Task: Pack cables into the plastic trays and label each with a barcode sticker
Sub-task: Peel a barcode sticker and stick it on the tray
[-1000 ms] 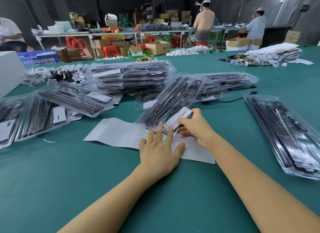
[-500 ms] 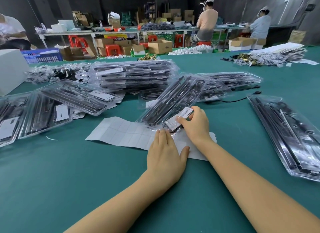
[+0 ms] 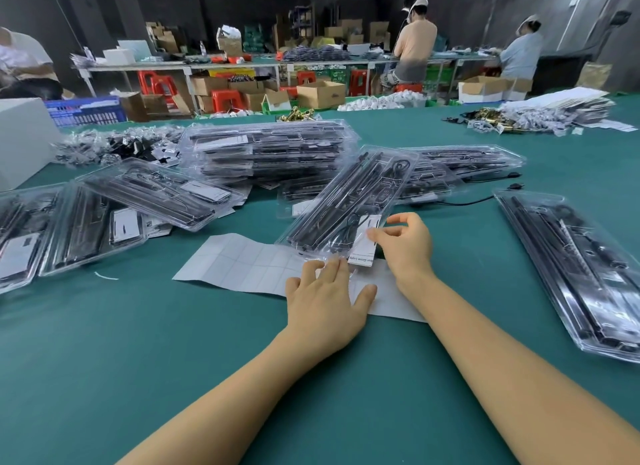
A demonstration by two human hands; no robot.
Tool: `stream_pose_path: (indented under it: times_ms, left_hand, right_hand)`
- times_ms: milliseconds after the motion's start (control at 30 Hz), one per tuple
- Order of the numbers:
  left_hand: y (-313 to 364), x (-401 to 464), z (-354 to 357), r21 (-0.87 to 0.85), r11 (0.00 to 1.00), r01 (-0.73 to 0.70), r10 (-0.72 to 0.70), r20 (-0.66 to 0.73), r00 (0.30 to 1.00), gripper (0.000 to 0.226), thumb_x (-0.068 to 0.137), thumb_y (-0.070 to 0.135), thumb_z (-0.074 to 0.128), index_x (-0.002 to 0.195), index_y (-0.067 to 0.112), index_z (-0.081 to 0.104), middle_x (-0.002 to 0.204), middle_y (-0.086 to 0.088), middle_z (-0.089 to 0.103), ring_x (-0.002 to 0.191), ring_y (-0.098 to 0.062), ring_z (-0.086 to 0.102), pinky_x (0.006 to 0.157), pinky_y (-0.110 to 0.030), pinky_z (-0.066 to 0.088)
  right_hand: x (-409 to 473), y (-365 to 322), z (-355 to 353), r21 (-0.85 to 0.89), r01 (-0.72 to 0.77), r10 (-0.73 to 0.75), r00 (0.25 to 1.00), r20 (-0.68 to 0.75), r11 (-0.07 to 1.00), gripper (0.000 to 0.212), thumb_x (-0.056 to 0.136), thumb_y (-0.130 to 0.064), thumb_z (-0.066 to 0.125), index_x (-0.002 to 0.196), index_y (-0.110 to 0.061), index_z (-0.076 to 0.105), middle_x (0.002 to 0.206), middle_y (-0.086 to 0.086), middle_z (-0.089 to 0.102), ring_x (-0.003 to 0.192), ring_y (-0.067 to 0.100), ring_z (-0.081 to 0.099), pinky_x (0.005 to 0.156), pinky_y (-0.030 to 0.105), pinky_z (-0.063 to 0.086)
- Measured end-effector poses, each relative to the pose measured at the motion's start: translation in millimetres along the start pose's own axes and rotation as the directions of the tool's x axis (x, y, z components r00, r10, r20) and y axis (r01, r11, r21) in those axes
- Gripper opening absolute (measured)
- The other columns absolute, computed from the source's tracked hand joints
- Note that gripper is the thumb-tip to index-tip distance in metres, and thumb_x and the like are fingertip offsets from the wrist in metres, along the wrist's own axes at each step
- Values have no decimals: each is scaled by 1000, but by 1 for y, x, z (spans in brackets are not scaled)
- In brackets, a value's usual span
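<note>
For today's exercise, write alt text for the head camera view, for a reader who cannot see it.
A person's right hand pinches a white barcode sticker onto a clear plastic tray of black cables, while the left hand lies flat on the sticker backing sheet. More filled trays lie around on the green table.

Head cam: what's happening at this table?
A person is labelling a packed clear tray on the green table. The right hand pinches a white barcode sticker at the tray's near end. The left hand lies flat on the sticker backing sheet. Labelled trays are stacked behind.
</note>
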State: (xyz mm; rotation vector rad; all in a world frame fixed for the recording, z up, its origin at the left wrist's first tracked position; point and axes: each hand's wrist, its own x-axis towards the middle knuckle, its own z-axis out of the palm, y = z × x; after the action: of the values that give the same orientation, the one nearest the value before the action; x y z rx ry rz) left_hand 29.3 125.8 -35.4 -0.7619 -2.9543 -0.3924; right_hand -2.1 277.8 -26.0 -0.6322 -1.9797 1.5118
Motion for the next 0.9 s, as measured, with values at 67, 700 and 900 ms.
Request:
stream_pose_path:
  times_ms: [67, 700, 900]
  left_hand:
    - [0, 0, 0, 9, 1000, -11, 11, 11, 1000, 70, 93, 65, 20, 149, 24, 22, 157, 13, 16, 137, -16, 11, 99, -39, 16]
    - [6, -4, 3, 9, 997, -76, 77, -78, 994, 60, 93, 58, 30, 143, 26, 26, 156, -2, 26, 134, -21, 19, 100, -39, 21]
    - [6, -3, 0, -7, 999, -52, 51, -69, 996, 55, 94, 54, 30, 132, 15, 36, 155, -2, 27, 133, -21, 21, 98, -38, 22]
  right_hand:
    - [-3, -2, 6, -2, -3, 2, 997, -74, 1000, 31, 75, -22, 79, 80, -26, 48, 68, -9, 63, 65, 12, 59, 57, 26, 40]
    - [-4, -14, 3, -13, -58, 56, 990, -128, 998, 8, 83, -11, 64, 88, -16, 60, 78, -5, 63, 77, 20, 64, 64, 26, 49]
    - [-4, -13, -1, -21, -38, 37, 998, -57, 999, 22, 77, -4, 72, 81, -18, 56, 80, -4, 61, 79, 21, 63, 66, 25, 47]
